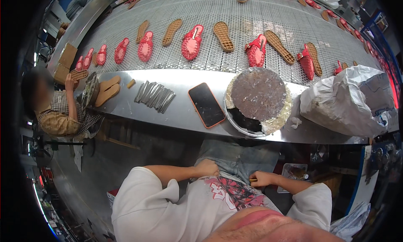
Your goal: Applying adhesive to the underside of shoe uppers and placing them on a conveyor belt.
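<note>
My left hand (208, 168) rests at my waist, by the hem of my printed shirt. Its fingers are curled in, and whatever they may hold is hidden. On the other side of my lap, my right hand (261, 178) is closed around a thin yellowish stick (253, 180), most of which the fingers cover. Both hands are below the metal bench edge. Above them on the bench lie a phone (206, 105) with an orange rim and a round tub (228, 112) with a crusted, brownish disc (258, 95) over it.
Several thin metal strips (154, 96) lie left of the phone, near tan insoles (108, 91). A white sack (344, 101) stands at right. Beyond, a mesh conveyor (163, 59) carries red woven shoes (192, 42) and brown soles (223, 36). A co-worker (63, 112) at left holds a sole.
</note>
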Demonstrator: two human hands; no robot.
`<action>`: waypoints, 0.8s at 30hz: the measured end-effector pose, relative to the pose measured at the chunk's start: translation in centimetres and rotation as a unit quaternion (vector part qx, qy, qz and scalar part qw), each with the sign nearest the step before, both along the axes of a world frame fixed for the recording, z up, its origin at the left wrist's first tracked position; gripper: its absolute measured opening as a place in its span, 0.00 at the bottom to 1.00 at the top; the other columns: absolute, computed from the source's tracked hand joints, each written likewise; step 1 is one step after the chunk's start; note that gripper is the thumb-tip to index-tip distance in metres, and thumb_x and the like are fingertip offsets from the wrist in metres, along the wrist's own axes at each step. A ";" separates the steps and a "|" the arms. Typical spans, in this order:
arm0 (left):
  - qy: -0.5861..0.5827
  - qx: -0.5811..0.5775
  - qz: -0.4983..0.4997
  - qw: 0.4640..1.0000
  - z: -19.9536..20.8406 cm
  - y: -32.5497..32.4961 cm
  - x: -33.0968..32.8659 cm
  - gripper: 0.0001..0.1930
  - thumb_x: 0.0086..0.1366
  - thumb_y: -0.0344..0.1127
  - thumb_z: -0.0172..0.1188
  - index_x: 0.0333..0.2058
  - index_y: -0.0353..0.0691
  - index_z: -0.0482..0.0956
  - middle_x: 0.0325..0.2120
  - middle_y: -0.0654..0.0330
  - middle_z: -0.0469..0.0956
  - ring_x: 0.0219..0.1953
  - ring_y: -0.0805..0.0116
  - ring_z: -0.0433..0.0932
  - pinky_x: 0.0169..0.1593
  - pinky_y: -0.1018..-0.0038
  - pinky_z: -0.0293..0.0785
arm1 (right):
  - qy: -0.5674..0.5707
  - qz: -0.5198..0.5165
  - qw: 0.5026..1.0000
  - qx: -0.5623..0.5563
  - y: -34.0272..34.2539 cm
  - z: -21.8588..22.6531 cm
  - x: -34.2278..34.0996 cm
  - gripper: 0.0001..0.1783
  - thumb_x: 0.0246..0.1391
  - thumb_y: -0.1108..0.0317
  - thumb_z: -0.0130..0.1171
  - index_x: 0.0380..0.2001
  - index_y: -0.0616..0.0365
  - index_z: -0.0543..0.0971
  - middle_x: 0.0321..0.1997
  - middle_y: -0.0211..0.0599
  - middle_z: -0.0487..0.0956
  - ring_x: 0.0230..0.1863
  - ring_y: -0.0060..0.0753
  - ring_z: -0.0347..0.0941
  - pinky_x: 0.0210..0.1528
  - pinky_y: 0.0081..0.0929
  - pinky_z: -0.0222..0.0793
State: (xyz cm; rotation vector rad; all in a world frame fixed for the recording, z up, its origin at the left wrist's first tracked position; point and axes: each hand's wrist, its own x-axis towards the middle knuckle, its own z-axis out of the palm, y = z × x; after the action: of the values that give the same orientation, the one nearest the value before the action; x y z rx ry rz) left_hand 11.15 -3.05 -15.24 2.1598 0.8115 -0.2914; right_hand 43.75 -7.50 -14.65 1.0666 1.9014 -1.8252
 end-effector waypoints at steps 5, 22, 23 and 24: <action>-0.034 0.052 -0.004 0.998 -0.9 -0.6 -0.8 0.14 0.51 0.44 0.54 0.18 0.43 0.82 0.18 0.46 0.77 0.23 0.46 0.78 0.30 0.54 0.74 | 0.000 -0.009 1.000 0.022 -0.3 0.9 0.0 0.16 0.46 0.57 0.59 0.29 0.61 0.78 0.26 0.44 0.80 0.30 0.38 0.77 0.34 0.37 0.70; -0.039 0.112 0.042 0.992 -1.4 -1.6 -1.4 0.14 0.50 0.44 0.53 0.15 0.43 0.80 0.17 0.49 0.78 0.22 0.48 0.79 0.29 0.54 0.74 | -0.016 -0.030 0.999 0.021 -0.5 1.5 -0.6 0.17 0.45 0.57 0.61 0.27 0.63 0.77 0.23 0.42 0.78 0.26 0.35 0.75 0.32 0.36 0.70; -0.038 0.113 0.040 0.992 -1.3 -1.5 -1.4 0.14 0.50 0.44 0.53 0.15 0.43 0.80 0.17 0.49 0.78 0.22 0.48 0.79 0.29 0.54 0.74 | -0.018 -0.029 0.999 0.023 -0.5 1.6 -0.6 0.17 0.45 0.57 0.60 0.27 0.63 0.77 0.23 0.43 0.78 0.26 0.36 0.75 0.33 0.36 0.70; -0.046 0.111 0.049 0.992 -1.2 -1.5 -1.4 0.14 0.50 0.44 0.53 0.15 0.43 0.80 0.18 0.49 0.78 0.23 0.48 0.79 0.29 0.54 0.74 | -0.017 -0.031 0.999 0.023 -0.6 1.6 -0.7 0.17 0.45 0.57 0.60 0.27 0.63 0.77 0.23 0.43 0.78 0.26 0.36 0.75 0.33 0.36 0.70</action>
State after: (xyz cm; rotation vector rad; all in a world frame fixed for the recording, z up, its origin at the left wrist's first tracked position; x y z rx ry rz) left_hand 9.71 -4.59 -16.44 2.3109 0.9297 -0.0532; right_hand 43.06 -8.05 -13.00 1.1755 1.9212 -1.7920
